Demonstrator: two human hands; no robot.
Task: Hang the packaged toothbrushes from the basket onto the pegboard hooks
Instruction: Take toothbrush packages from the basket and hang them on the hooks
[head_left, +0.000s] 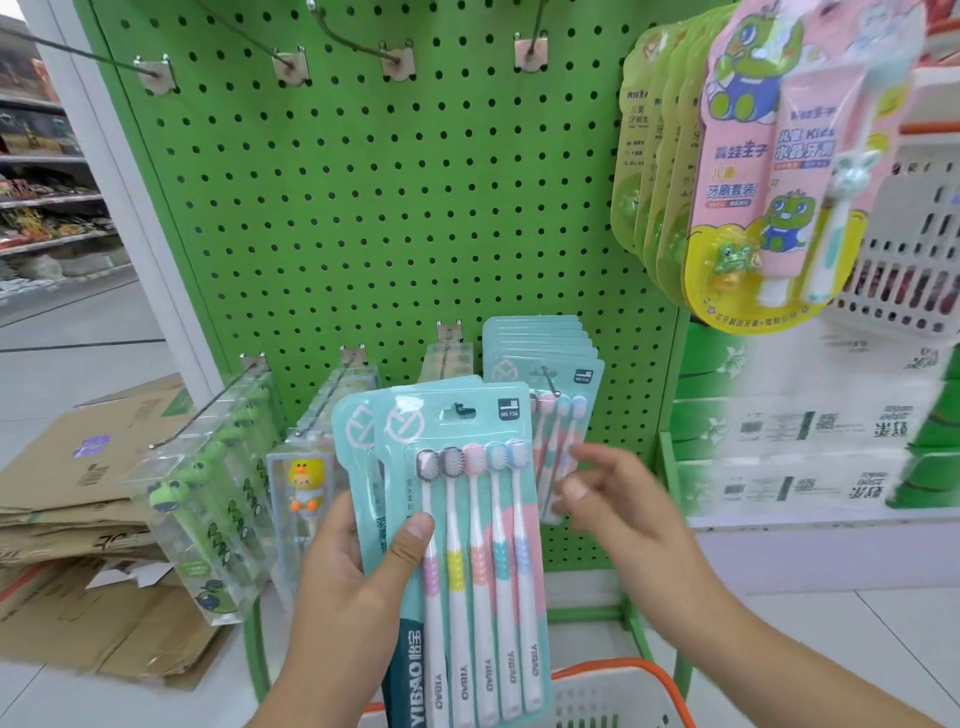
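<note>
My left hand (353, 577) grips a small stack of teal toothbrush packs (467, 519), thumb across the front pack, which shows several brushes. My right hand (613, 499) hovers open just right of the stack, fingers spread, blurred, holding nothing. Behind it, identical teal packs (540, 353) hang on a lower hook (549, 382) of the green pegboard (389, 208). The basket (597, 691), white with an orange rim, sits at the bottom edge below my hands.
Bare hooks (291, 65) line the pegboard's top. Clear-boxed children's brushes (208, 499) and a duck-figure pack (306, 483) hang lower left. Pink and green kids' toothpaste sets (753, 171) hang upper right. Flattened cardboard (78, 499) lies on the floor at left.
</note>
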